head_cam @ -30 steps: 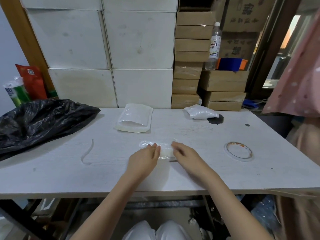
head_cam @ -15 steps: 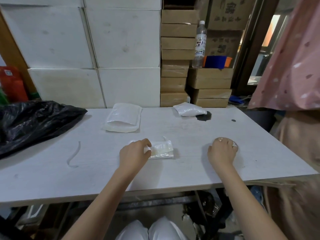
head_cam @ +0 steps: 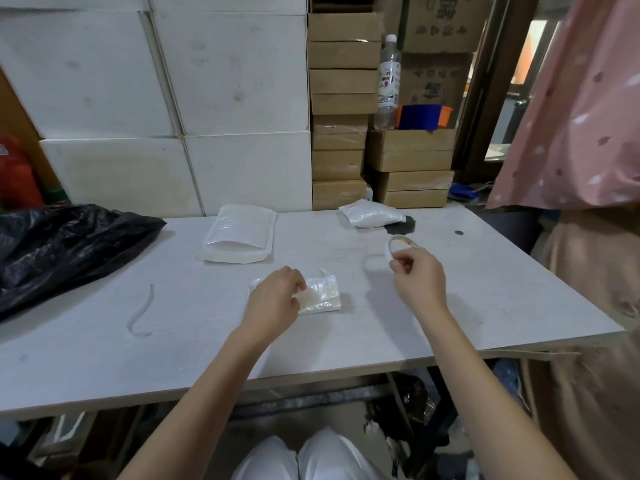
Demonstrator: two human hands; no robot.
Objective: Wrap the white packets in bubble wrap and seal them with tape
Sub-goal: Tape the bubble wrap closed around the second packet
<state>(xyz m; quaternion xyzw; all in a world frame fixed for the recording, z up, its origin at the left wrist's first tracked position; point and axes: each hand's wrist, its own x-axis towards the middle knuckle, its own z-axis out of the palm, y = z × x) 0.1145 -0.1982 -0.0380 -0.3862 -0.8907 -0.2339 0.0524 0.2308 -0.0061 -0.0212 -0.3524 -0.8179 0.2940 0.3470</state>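
White wooden table [head_cam: 311, 348], scuffed, near edge toward the seated person, whose white-clad knees show beneath it. Wrapped packet [head_cam: 320, 297], sheathed in bubble wrap, lying flat at the table's near centre, long axis running left to right. Left hand [head_cam: 275, 301], forearm reaching in from below, resting on the packet's left half, fingers curled and pressing on it. Right hand [head_cam: 419, 278], raised just right of the packet and clear of the table, thumb and fingertips pinching the tape roll [head_cam: 398, 245], the ring tilted up on edge. Thin white strip [head_cam: 142, 311], curved, lying well left of the packet. Black plastic bag [head_cam: 65, 247], crumpled, at the table's left side. Stack of bubble wrap [head_cam: 240, 237], beyond the packet toward the far edge. White packet [head_cam: 370, 213], unwrapped, at the far right beside a dark stain. White boxes [head_cam: 207, 98] and brown cartons [head_cam: 341, 109] stacked behind the table; clear bottle [head_cam: 388, 84] upright on the cartons. Pink spotted cloth [head_cam: 575, 116] hanging at right.
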